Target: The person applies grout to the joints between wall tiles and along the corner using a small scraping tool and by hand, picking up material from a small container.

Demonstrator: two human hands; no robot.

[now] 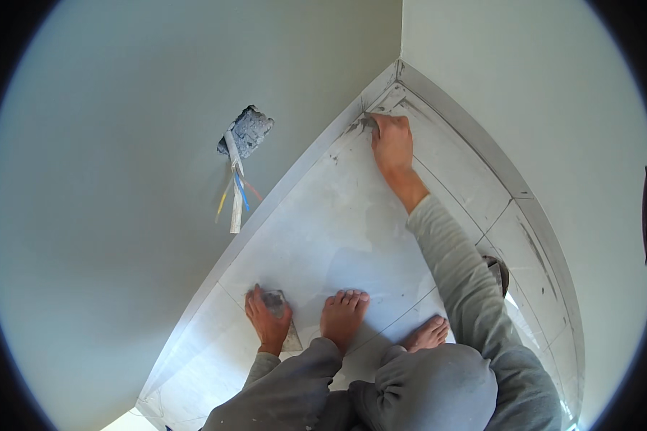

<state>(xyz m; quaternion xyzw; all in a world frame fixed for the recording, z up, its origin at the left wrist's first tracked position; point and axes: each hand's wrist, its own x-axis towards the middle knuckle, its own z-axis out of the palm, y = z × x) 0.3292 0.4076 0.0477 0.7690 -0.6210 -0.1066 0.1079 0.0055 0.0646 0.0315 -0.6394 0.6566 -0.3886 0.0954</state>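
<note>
My right hand (pixel 393 141) reaches to the base of the left wall near the far corner. Its closed fingers pinch a small thin grey scraper-like piece (pixel 369 121), mostly hidden by the fingers, against the joint between floor and skirting. Dark grey smears (pixel 354 127) lie along that joint. Close to my left foot, my left hand (pixel 269 323) is low over the floor, its fingers and thumb curled around a small flat plate with grey paste (pixel 274 302) on it. A flat greyish piece (pixel 292 339) shows beside the wrist.
White floor tiles (pixel 309 237) meet a grey skirting (pixel 295 183) along both walls. Multicoloured wires (pixel 239 188) hang from a rough hole (pixel 250 131) in the left wall. My bare feet (pixel 345 316) are on the tiles. A dark rounded object (pixel 496 275) sits behind my right forearm.
</note>
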